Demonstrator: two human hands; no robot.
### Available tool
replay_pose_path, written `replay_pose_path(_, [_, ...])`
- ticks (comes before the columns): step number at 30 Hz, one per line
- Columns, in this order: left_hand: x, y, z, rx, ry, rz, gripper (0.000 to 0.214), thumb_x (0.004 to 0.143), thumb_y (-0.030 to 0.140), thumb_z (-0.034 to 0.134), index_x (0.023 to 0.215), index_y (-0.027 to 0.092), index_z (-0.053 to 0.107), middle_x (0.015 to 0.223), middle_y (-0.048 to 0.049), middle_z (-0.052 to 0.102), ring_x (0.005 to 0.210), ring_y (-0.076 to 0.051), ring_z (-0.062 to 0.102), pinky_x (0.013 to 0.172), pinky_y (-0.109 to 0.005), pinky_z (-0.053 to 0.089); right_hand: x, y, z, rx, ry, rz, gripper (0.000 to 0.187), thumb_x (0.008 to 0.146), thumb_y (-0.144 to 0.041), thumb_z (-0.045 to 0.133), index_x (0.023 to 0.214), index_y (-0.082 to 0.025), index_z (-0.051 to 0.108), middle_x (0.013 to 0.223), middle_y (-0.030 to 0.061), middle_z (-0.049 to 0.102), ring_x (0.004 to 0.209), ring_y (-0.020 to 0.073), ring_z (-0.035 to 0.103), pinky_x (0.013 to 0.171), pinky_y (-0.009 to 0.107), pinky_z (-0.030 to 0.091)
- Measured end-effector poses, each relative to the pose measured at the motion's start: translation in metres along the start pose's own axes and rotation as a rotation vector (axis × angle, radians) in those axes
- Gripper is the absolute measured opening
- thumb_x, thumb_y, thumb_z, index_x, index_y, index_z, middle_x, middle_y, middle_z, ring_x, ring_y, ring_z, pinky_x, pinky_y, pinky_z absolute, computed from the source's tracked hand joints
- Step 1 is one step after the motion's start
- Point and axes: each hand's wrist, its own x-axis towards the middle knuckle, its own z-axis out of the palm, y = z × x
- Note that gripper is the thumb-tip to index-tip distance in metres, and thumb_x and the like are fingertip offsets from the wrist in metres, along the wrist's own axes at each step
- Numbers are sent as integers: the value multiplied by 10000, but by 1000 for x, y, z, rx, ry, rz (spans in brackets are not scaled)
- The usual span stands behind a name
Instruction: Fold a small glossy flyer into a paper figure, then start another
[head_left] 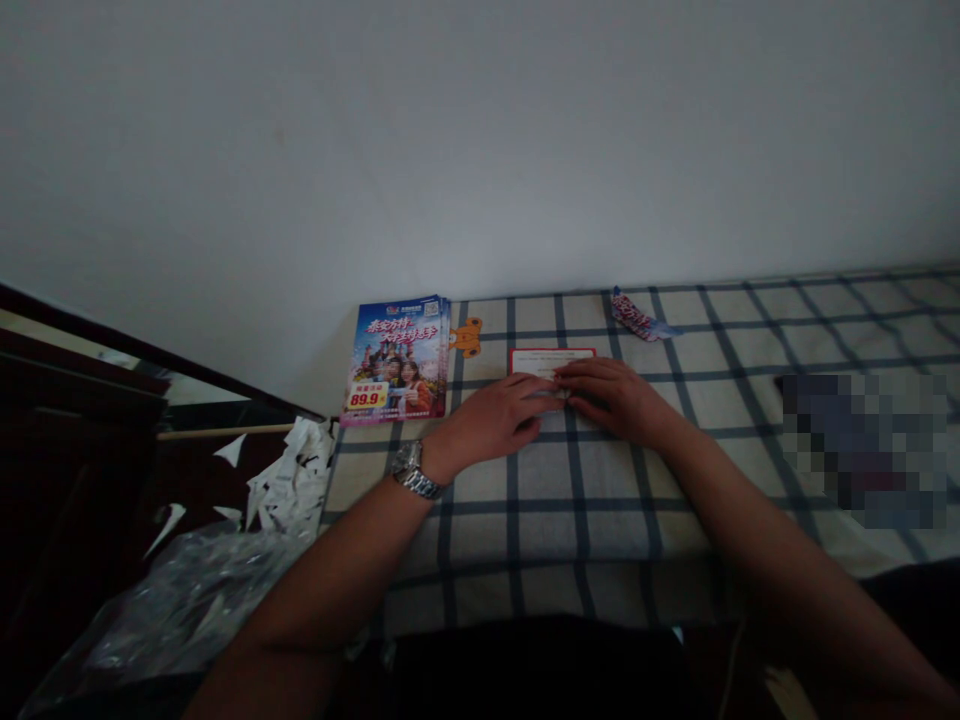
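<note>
A white sheet with a red border (pixel 534 359) lies flat on the checked cloth (pixel 540 500). Both hands rest on its near edge. My left hand (pixel 499 416), a metal watch on its wrist, lies palm down with fingers stretched flat onto the paper. My right hand (pixel 611 395) lies beside it, fingers pressed flat on the same sheet, fingertips meeting those of the left hand. Most of the sheet's near part is hidden under the hands.
A stack of colourful flyers (pixel 396 358) lies at the cloth's left edge, with an orange cut-out (pixel 466 337) beside it. A folded printed strip (pixel 636 317) lies near the wall. Torn white paper scraps (pixel 289 480) and a clear plastic bag (pixel 172 610) sit left, below.
</note>
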Motion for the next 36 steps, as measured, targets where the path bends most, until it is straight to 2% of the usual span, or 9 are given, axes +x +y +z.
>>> replay_pose_path(12, [-3,-4,-4,-48,6,-1,359,1007,169,587,1352,251,642,1516,-75,566,1401,-239,547,1203,-461,470,1,1,-2,27,-20,-23,338,992,-245,642,1326,-281,681,1379,81,717,1298,300,660,1114,558,514])
replay_pose_path(17, [-3,-2,-4,-40,1,3,359,1003,171,594,1351,245,646,1541,-84,533,1404,-246,538,1187,-466,483,1,0,-2,37,-2,-37,270,999,-246,640,1256,-274,716,1362,82,727,1283,299,670,1105,545,520])
replay_pose_path(25, [-1,-5,-5,-24,31,2,304,1009,174,577,1290,249,665,1422,-69,621,1326,-236,584,1155,-471,488,2,2,2,0,24,-42,200,1018,-269,635,1179,-255,751,1331,94,742,1241,300,693,1043,518,557])
replay_pose_path(29, [-2,-6,-6,-57,23,-19,334,981,114,570,1289,223,639,1378,-70,651,1270,-216,616,1128,-437,516,3,2,3,-10,43,-40,172,1014,-274,646,1136,-261,767,1306,87,756,1200,297,713,1021,511,570])
replay_pose_path(36, [-3,-4,-8,-13,15,24,400,963,120,617,1323,289,662,1465,-61,583,1356,-242,561,1168,-484,485,1,4,5,-1,53,-40,193,1005,-267,657,1163,-257,767,1309,91,753,1210,299,710,1038,514,565])
